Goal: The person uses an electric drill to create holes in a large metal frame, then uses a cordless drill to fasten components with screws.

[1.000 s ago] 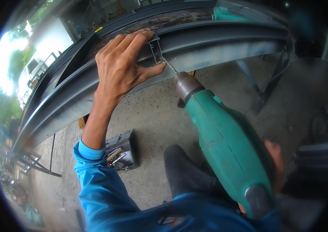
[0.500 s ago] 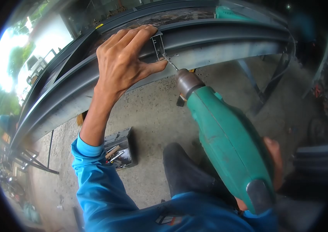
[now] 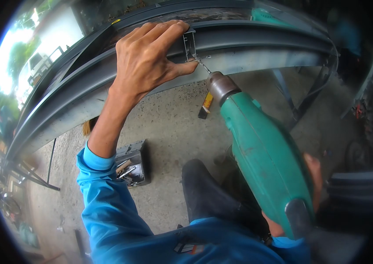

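My left hand is clamped over a short metal profile, fingers across its top and thumb under its lower edge. This open-ended piece sits against the side of a long dark metal beam. Within my right hand is a green power drill, whose body hides most of the fingers. A thin drill bit sticks out of its chuck, the tip right at the profile's lower corner, close to my left thumb. Bits of metal swarf cling around that tip.
Below the beam on the concrete floor stands a grey toolbox with tools inside. A yellow-and-black tool shows behind the chuck. Metal stand legs support the right side. Another green power tool lies on the frame.
The view has shifted slightly, so hand, profile and drill appear a little further right and up. The bit stays at the profile's lower corner, and my left hand keeps its grip.
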The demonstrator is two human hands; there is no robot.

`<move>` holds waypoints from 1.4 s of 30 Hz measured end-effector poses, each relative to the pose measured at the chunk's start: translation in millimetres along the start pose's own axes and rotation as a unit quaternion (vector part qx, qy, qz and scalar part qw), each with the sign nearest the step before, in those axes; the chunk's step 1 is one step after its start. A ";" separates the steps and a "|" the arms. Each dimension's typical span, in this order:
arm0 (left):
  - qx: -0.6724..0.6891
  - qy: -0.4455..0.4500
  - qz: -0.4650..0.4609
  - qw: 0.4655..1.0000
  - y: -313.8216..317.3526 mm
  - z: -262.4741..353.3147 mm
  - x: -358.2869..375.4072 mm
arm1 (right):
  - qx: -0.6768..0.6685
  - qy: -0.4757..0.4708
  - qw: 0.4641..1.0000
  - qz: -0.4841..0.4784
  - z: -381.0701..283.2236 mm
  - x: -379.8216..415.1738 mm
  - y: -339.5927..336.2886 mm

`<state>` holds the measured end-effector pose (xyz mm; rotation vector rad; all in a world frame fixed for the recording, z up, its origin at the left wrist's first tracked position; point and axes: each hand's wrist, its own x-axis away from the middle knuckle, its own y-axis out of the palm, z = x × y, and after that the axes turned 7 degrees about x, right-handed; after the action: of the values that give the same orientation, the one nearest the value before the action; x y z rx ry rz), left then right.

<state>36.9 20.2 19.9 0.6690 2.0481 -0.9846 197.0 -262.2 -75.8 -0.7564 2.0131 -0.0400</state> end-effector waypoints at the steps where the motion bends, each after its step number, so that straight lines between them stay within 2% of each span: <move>1: 0.004 0.002 0.003 1.000 0.5 -0.5 0.2 | 0.001 0.003 1.000 0.004 -1.4 0.2 1.0; 7: 0.002 0.005 0.009 1.000 -0.7 0.8 -0.8 | 0.004 0.021 0.999 0.025 -9.9 0.6 6.8; 9: 0.003 0.007 0.008 1.000 -0.2 0.9 0.0 | -0.164 0.080 0.983 0.007 -16.8 -2.1 7.5; 13: 0.007 0.017 0.019 1.000 1.5 -0.2 -0.1 | -0.165 0.092 0.982 0.029 -28.8 -8.3 13.4; 15: 0.010 0.021 0.022 0.999 2.1 -0.6 -0.3 | -0.267 0.157 0.951 0.021 -33.9 -13.1 15.0; 16: 0.009 0.019 0.023 1.000 2.9 -0.8 0.7 | -0.266 0.158 0.951 0.021 -33.1 -14.3 15.0; 21: 0.002 -0.004 -0.001 1.000 -0.3 1.6 -0.3 | -0.218 0.012 0.975 -0.031 -12.1 -19.4 17.3; 23: 0.005 0.025 0.038 0.999 2.8 -1.1 -0.6 | -0.195 -0.043 0.979 -0.050 -1.5 -20.3 16.8; 27: 0.009 0.024 0.038 0.999 2.1 0.4 -1.6 | -0.148 -0.155 0.973 -0.082 12.4 -25.9 17.6; 31: 0.004 0.029 0.030 0.999 1.0 0.1 -2.4 | -0.088 -0.193 0.974 -0.075 2.3 -33.3 19.9; 33: 0.003 0.033 0.027 0.999 0.7 0.8 -4.1 | -0.052 -0.087 0.991 -0.082 -10.5 -29.2 19.7; 35: 0.003 0.017 0.021 1.000 -0.4 2.7 -4.4 | -0.053 -0.122 0.990 -0.052 -6.4 -31.0 22.3; 37: 0.003 0.018 0.015 1.000 -3.1 5.8 -5.8 | -0.082 -0.085 0.988 -0.099 -10.3 -33.9 18.7; 38: 0.008 0.012 0.008 1.000 -4.6 6.6 -6.5 | -0.074 -0.167 0.981 -0.065 -4.1 -37.1 24.0; 39: 0.013 0.009 0.000 1.000 -5.9 6.5 -7.9 | -0.076 -0.166 0.982 -0.054 -6.6 -37.9 21.8; 41: 0.010 0.025 -0.005 1.000 -6.2 3.8 -8.3 | -0.027 -0.166 0.981 -0.100 -15.0 -40.1 14.7; 42: 0.018 0.021 -0.004 1.000 -6.4 4.5 -8.5 | 0.005 -0.205 0.972 -0.111 -8.9 -42.1 14.5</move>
<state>39.1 11.9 27.5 0.7058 2.0756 -1.0213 197.8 -230.8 -43.0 -0.9007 1.5318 -0.0207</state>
